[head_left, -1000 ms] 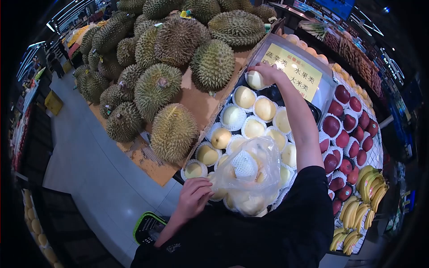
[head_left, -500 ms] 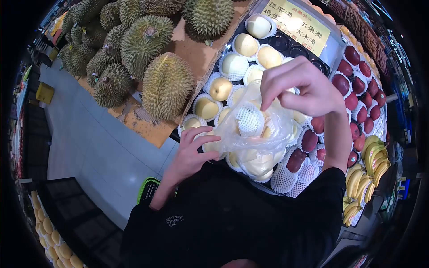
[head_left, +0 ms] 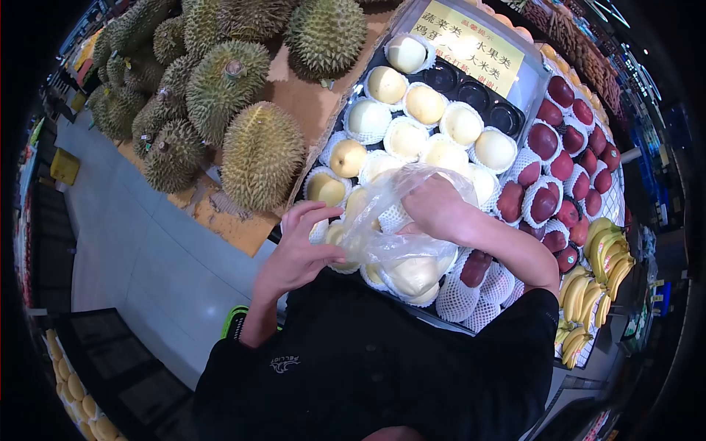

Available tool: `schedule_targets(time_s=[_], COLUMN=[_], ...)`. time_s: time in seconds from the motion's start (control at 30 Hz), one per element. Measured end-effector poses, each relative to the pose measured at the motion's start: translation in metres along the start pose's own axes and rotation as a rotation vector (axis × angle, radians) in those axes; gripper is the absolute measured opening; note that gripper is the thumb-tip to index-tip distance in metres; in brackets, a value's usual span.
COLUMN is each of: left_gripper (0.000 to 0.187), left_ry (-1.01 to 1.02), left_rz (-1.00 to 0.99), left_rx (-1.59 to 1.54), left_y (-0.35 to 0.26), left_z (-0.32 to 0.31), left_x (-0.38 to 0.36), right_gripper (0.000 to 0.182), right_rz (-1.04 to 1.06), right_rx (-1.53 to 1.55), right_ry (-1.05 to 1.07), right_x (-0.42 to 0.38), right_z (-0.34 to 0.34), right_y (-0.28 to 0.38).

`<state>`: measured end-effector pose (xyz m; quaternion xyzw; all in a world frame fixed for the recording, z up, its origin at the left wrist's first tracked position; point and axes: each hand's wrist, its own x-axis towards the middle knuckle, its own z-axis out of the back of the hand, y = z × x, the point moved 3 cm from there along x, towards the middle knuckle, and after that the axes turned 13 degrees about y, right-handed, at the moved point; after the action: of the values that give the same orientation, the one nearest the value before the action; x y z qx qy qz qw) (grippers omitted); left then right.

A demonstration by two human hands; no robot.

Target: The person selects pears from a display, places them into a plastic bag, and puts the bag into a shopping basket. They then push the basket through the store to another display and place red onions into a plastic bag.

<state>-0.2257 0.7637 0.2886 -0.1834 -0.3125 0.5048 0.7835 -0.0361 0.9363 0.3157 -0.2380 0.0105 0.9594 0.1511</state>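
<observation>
Transparent plastic makes the bag (head_left: pixel 382 246), which rests upon the pale yellow pears (head_left: pixel 444 152) close to the front edge of the surface (head_left: pixel 440 321), the edge nearest to the person. Through the film one can see a pear in a white foam net (head_left: pixel 393 218) and, lower, more pale yellow fruit. The right hand (head_left: pixel 435 202) reaches into the mouth of the bag; its fingers are bent inward beside the netted pear and partly covered by the film, so I cannot tell how far they are open or whether they have hold of something. The left hand (head_left: pixel 298 250) is at the left side of the bag, above the front left corner of the surface. Its fingers are curved and parted from the thumb, with the tips at the border of the film; whether they pinch it, I cannot tell. Behind the pears are round black tray cups (head_left: pixel 474 94), and then a yellow sign (head_left: pixel 478 44) with Chinese writing near the far edge. Dark red apples (head_left: pixel 544 203) lie toward the right edge, and bananas (head_left: pixel 576 295) near the front right corner. Beyond the left edge, durians (head_left: pixel 262 156) are piled on brown cardboard (head_left: pixel 298 95).
</observation>
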Motion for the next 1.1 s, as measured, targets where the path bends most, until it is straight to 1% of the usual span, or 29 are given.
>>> schedule_targets(time_s=[0.13, 0.2, 0.23, 0.27, 0.3, 0.33, 0.4, 0.43, 0.5, 0.63, 0.7, 0.73, 0.8, 0.83, 0.9, 0.93, 1.0, 1.03, 1.1], left_gripper=[0.017, 0.016, 0.014, 0.013, 0.013, 0.011, 0.01, 0.01, 0.012, 0.012, 0.014, 0.014, 0.022, 0.022, 0.032, 0.032, 0.04, 0.04, 0.043], left_ry=[-0.001, -0.011, -0.03, -0.051, -0.058, -0.083, -0.149, -0.178, -0.21, -0.236, -0.23, -0.235, -0.328, -0.335, -0.386, -0.392, -0.429, -0.431, -0.441], left_rz=[-0.003, 0.0, 0.033, 0.063, 0.052, 0.073, 0.071, 0.068, 0.056, 0.038, 0.024, 0.025, 0.006, 0.011, -0.035, -0.032, -0.096, -0.095, -0.13], left_rx=[0.033, 0.044, 0.054, 0.067, 0.08, 0.075, 0.098, 0.104, 0.105, 0.119, 0.123, 0.128, 0.257, 0.263, 0.254, 0.26, 0.223, 0.229, 0.184], left_y=[-0.003, -0.005, -0.005, -0.006, -0.008, -0.009, -0.008, -0.01, -0.013, -0.019, -0.023, -0.023, -0.027, -0.029, -0.033, -0.035, -0.04, -0.039, -0.038], left_z=[-0.007, -0.008, -0.007, -0.006, -0.008, -0.009, -0.005, -0.006, -0.008, -0.012, -0.013, -0.015, -0.018, -0.019, -0.02, -0.019, -0.016, -0.016, -0.017], left_x=[0.002, 0.002, 0.002, 0.002, 0.0, -0.002, 0.001, -0.001, 0.001, 0.003, 0.003, 0.003, 0.0, 0.0, 0.001, 0.001, 0.0, 0.001, 0.002], right_gripper=[0.059, 0.052, 0.052, 0.053, 0.055, 0.055, 0.052, 0.052, 0.048, 0.043, 0.045, 0.045, 0.056, 0.056, 0.066, 0.066, 0.078, 0.078, 0.084], right_rz=[-0.053, 0.021, 0.018, 0.029, 0.038, 0.028, -0.026, -0.039, -0.062, -0.043, -0.037, -0.034, -0.077, -0.07, -0.004, 0.002, -0.022, -0.018, -0.049], right_rx=[0.013, 0.006, 0.002, 0.015, 0.026, 0.009, 0.0, -0.017, -0.199, -0.175, -0.068, -0.073, -0.221, -0.227, -0.153, -0.159, -0.16, -0.162, -0.033], right_ry=[0.02, -0.091, -0.098, -0.063, -0.031, -0.055, -0.212, -0.235, -0.111, -0.123, -0.045, -0.049, -0.215, -0.219, -0.307, -0.311, -0.305, -0.31, -0.327], right_x=[0.018, 0.025, 0.026, 0.025, 0.025, 0.022, 0.014, 0.01, 0.004, 0.012, 0.011, 0.009, 0.001, -0.001, -0.006, -0.01, -0.026, -0.035, -0.057], right_z=[-0.016, -0.019, -0.02, -0.019, -0.018, -0.019, -0.018, -0.014, -0.012, -0.023, -0.019, -0.019, -0.018, -0.019, -0.016, -0.014, -0.001, 0.007, 0.027], right_y=[-0.006, -0.011, -0.012, -0.012, -0.012, -0.007, 0.007, 0.014, 0.03, 0.024, 0.022, 0.024, 0.033, 0.035, 0.036, 0.036, 0.037, 0.037, 0.035])
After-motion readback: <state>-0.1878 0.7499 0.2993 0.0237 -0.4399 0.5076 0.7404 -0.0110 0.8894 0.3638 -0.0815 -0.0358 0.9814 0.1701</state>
